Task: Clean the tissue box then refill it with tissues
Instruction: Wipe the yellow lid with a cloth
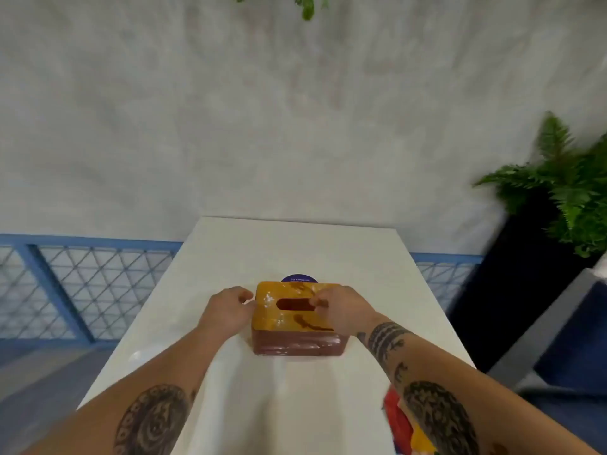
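Two sets of fingers are working at the tissue box (297,344). The right hand's (343,310) fingers (318,303) are curling tight and hooking down at the right end of the oval slot (290,304) in the yellow-orange lid (271,318), gripping the box there. The left hand's (226,308) fingers (244,295) are curling in narrowly, with thumb and forefinger meeting at the lid's left edge. The picture is too blurred to tell whether they are pinching that edge or only touching it.

The box is sitting upright on the white table (295,247), about midway along it, with its reddish-brown base showing below the lid. Pale smears are showing on the lid's left part and along the base. Both tattooed forearms are reaching in from the near edge, and the right wrist is hiding the box's right end.

A purple round thing (299,278) is peeking out just behind the box, mostly hidden by it. A red, yellow and blue item (399,418) is lying at the table's near right edge, partly under the right forearm. A fern (571,188) in a tall black planter (512,290) is standing well off to the right. A blue lattice railing (82,280) is running along the foot of the grey wall (262,110).
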### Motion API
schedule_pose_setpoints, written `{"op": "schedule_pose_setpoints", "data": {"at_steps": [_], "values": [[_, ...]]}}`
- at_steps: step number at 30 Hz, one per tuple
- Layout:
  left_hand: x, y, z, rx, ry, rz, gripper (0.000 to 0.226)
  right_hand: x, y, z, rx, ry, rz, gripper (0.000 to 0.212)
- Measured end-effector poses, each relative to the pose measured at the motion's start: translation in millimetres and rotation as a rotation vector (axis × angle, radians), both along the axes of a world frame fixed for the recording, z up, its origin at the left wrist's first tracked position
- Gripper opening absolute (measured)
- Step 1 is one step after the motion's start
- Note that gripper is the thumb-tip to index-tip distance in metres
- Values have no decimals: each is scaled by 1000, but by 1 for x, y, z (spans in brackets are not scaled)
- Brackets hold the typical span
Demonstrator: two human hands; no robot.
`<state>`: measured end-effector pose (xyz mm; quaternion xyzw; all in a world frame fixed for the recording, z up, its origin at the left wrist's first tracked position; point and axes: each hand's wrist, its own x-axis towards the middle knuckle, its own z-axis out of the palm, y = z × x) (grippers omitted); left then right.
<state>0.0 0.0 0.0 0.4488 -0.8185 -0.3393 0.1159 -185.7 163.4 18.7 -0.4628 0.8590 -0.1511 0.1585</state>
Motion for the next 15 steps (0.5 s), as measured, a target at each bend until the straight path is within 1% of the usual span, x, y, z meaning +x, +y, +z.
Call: {"op": "schedule_pose_setpoints", "data": {"at_steps": [3,10,15], "values": [[-5,-8,-3,55,42,-7,44,-10,-6,-1,58,5,33,26],[-7,-15,-16,137,16,-20,62,-25,-18,-7,145,-10,110,24],[-6,-16,-22,195,32,-35,64,-28,-26,-8,178,0,156,23]]}}
